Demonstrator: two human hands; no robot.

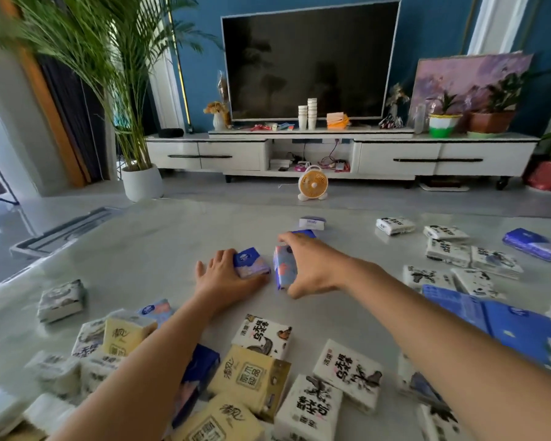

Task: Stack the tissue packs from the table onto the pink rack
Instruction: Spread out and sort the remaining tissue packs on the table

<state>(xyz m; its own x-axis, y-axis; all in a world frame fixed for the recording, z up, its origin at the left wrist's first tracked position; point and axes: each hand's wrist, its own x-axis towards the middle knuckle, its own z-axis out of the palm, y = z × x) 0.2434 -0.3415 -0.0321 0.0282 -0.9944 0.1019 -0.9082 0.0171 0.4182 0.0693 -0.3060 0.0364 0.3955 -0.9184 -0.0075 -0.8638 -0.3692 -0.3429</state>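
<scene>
Two hands are seen near the middle of the table (140, 249), each on a tissue pack. L hand (223, 278) is laid against the left side of a flat blue-pink pack (252, 262), fingers bent onto it, thumb splayed out. R hand (312, 268) is clamped over an upright blue-pink pack (285, 270), fingers across its far end, thumb at its near end. Both packs stand just beside each other. Yellow packs (252, 377) and white ink-print packs (347, 374) are heaped along the near edge; blue packs (519, 329) and more white ones are spread twd the right edge.
</scene>
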